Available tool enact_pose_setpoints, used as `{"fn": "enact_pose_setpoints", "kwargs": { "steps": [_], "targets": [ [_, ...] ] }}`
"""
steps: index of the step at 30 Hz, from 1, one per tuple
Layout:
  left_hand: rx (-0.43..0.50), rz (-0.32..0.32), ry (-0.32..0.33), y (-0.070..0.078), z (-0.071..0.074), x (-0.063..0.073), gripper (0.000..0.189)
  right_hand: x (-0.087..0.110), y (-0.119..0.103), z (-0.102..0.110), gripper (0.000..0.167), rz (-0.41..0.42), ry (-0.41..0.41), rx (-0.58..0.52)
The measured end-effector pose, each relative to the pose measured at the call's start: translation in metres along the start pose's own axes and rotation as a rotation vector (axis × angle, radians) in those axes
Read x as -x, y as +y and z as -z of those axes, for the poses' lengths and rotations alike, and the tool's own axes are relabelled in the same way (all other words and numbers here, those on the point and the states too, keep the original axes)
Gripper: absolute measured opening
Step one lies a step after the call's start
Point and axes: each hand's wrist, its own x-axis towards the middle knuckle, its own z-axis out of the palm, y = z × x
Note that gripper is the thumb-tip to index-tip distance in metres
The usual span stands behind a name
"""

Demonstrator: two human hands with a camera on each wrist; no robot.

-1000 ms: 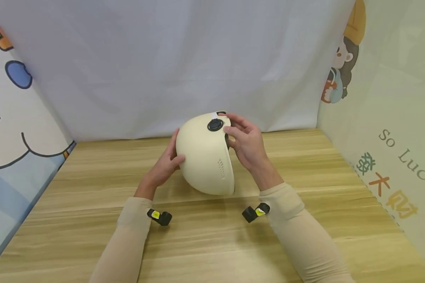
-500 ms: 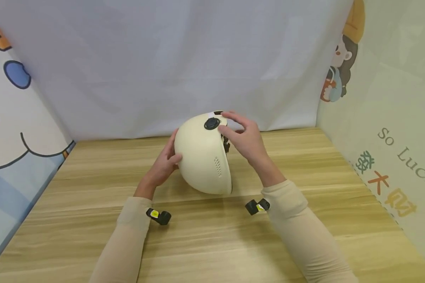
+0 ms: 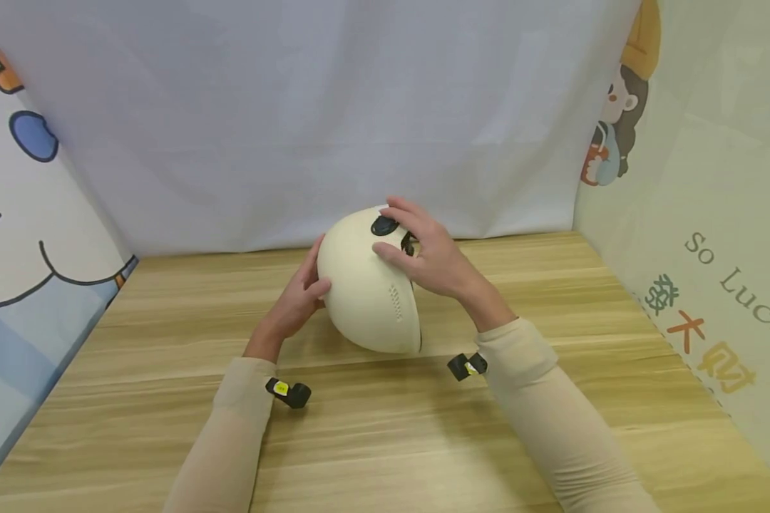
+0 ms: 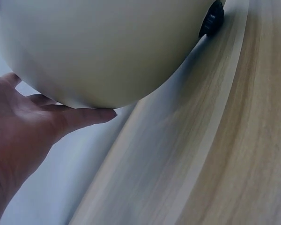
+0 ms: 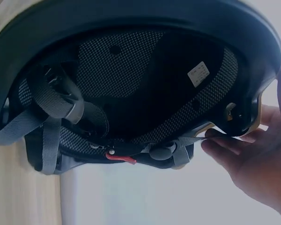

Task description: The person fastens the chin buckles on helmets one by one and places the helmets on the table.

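Note:
A cream helmet [image 3: 366, 292] lies on its side on the wooden table, its opening facing right. My left hand [image 3: 295, 296] holds the rounded crown from the left, thumb on the near side. Across the raised side, my right hand [image 3: 436, 256] spans the shell with thumb and fingers, partly covering the round black fitting [image 3: 383, 226]. In the right wrist view, its lower fingers touch the rim beside a grey strap [image 5: 51, 145]; whether they grip the strap I cannot tell. Inside are a meshed lining [image 5: 117, 65] and a red buckle tab [image 5: 122, 157].
Wooden tabletop [image 3: 372, 434] surrounds the helmet. A white curtain [image 3: 334, 128] hangs close behind it. Printed panels stand on both sides, the left one [image 3: 13, 249] with cartoon shapes, the right one [image 3: 712, 178] with lettering. A small black camera sits at each wrist.
My right hand has slid left from the rim onto the shell, now covering part of the round fitting. The helmet has shifted slightly left. My left hand keeps its hold.

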Motion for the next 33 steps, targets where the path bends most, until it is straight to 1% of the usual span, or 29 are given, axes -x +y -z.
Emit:
{"fn": "enact_pose_setpoints", "kwargs": {
  "steps": [3,6,8,12,16,19,22,26,30,33],
  "targets": [
    [0.021,0.025,-0.018,-0.001,-0.001,0.0,0.096,0.0,0.001,0.0,0.061,-0.024,-0.03,0.022],
    [0.04,0.052,-0.029,-0.002,-0.002,0.0,0.094,0.001,0.001,-0.001,0.062,-0.034,-0.035,0.01],
    [0.045,0.059,-0.027,-0.003,-0.003,0.0,0.093,0.001,0.001,-0.001,0.062,-0.034,-0.035,-0.003],
    [0.044,0.05,-0.021,-0.003,-0.003,0.0,0.091,0.001,0.0,-0.001,0.064,-0.048,-0.047,-0.002],
    [0.043,0.043,-0.023,-0.003,-0.003,0.0,0.09,0.001,0.002,0.003,0.076,-0.072,-0.081,0.008],
    [0.044,0.04,-0.023,-0.002,-0.004,0.001,0.086,0.003,0.005,0.006,0.084,-0.075,-0.108,-0.016],
    [0.021,0.044,-0.016,-0.001,-0.005,0.001,0.085,0.005,0.01,0.01,0.084,-0.082,-0.113,-0.051],
    [-0.011,0.042,-0.026,0.001,-0.006,0.0,0.09,0.009,0.015,0.015,0.082,-0.108,-0.09,-0.066],
    [-0.023,0.036,-0.044,0.0,-0.007,-0.001,0.096,0.01,0.019,0.017,0.082,-0.113,-0.077,-0.059],
    [-0.054,0.058,-0.074,-0.003,-0.009,-0.002,0.097,0.011,0.02,0.018,0.083,-0.115,-0.073,-0.047]
  ]
}}
